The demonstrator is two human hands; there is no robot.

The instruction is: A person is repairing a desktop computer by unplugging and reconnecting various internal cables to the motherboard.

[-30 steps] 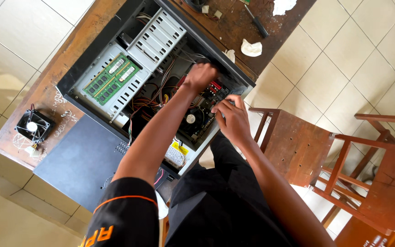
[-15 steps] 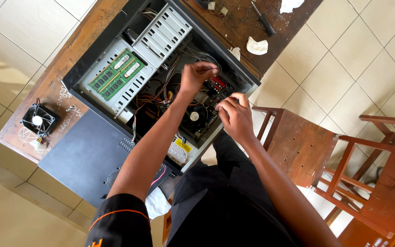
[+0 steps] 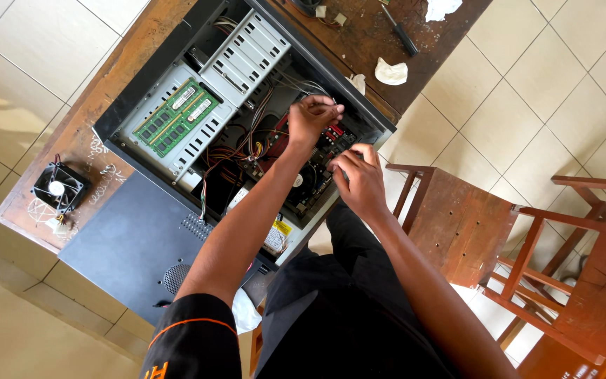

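Bright daylight, glare on floor tiles (image 3: 8,112) at left, sharp pic.

Black short sleeve with orange piping; black trousers; bare forearms, no rings or watch

I'm seeing a loose cooling fan (image 3: 59,189) lying on the wooden table (image 3: 85,119), a screwdriver (image 3: 398,29) and crumpled tissue (image 3: 391,71) sitting opposite, wooden chairs (image 3: 527,253) standing nearby.

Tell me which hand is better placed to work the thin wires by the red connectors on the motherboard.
Probably left. The left hand is already inside the open computer case, fingers closed on the thin wires above the red connectors. The right hand rests lower, at the motherboard's near edge.
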